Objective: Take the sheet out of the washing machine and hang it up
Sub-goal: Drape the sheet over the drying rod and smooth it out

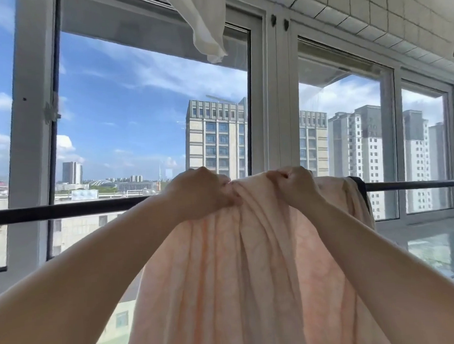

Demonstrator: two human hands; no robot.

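Sheet [241, 271], peach, draped over the black drying rail [65, 209]; I see my left hand [200, 193] and right hand [296, 185] gripping its bunched top, fingers curled tight.

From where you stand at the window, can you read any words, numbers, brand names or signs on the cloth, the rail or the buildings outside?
None can be read.
Peach patterned cotton sheet, held by the left hand and right hand: woven pattern only, no label.
Black metal drying rail: no marking.
Beige high-rise building outside: no sign visible.
Low distant rooftops: too small to tell.
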